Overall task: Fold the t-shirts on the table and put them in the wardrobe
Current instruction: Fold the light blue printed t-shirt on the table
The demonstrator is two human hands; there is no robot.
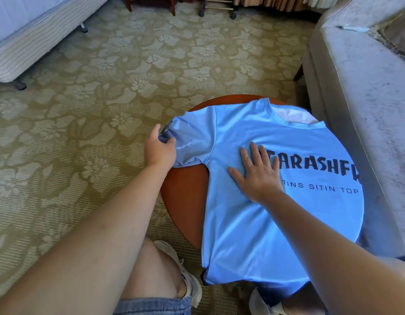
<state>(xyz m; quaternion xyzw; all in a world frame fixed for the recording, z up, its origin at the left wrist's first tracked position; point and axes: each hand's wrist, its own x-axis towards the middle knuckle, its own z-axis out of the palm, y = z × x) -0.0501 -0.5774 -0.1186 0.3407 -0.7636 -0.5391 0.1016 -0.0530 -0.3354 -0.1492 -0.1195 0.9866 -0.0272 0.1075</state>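
Blue t-shirt (276, 212) lies under the right hand (258, 176), fingers spread flat; left hand (159, 150) fingers pinch its sleeve (192, 139).

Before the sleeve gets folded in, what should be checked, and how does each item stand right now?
1. Left hand has a grip on the sleeve: ok.
2. Right hand lies flat on the t-shirt, pinning it: ok.
3. Chest fabric smooth: ok, light creases only.
4. Shirt wholly on the round table: not ok, hem overhangs the edge.
5. The other sleeve laid out: cannot tell, unseen.
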